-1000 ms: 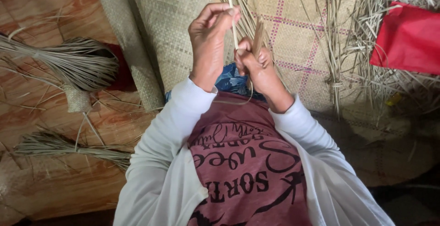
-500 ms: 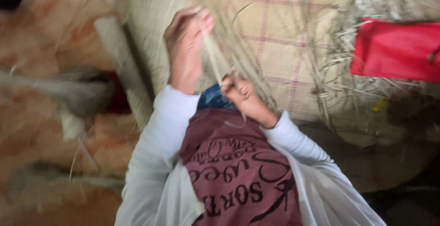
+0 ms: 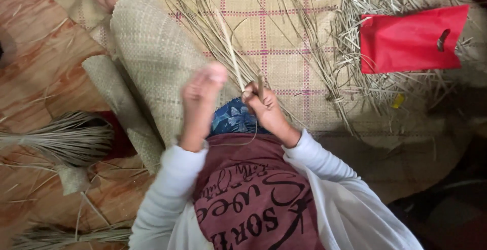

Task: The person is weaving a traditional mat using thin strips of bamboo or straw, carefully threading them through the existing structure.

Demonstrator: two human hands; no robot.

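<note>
My left hand [image 3: 200, 100] is raised and blurred, fingers pinched on a long pale reed strip [image 3: 231, 52] that runs up over the woven mat [image 3: 284, 32]. My right hand [image 3: 261, 105] is closed around a small stick-like tool [image 3: 260, 83] and the lower part of the same strip, close to my body. Both hands sit above my lap, over blue patterned cloth [image 3: 233, 118]. Loose reed strips [image 3: 304, 37] lie spread on the mat ahead of my hands.
A rolled woven mat [image 3: 152, 62] lies left of my hands. A red bag [image 3: 411, 39] rests on dry reeds at the upper right. A bundle of thin sticks [image 3: 61, 138] lies on the wooden floor [image 3: 30, 62] at the left.
The camera view has shifted and steadied. My left hand has come down closer to my right hand, still drawing the strip.
</note>
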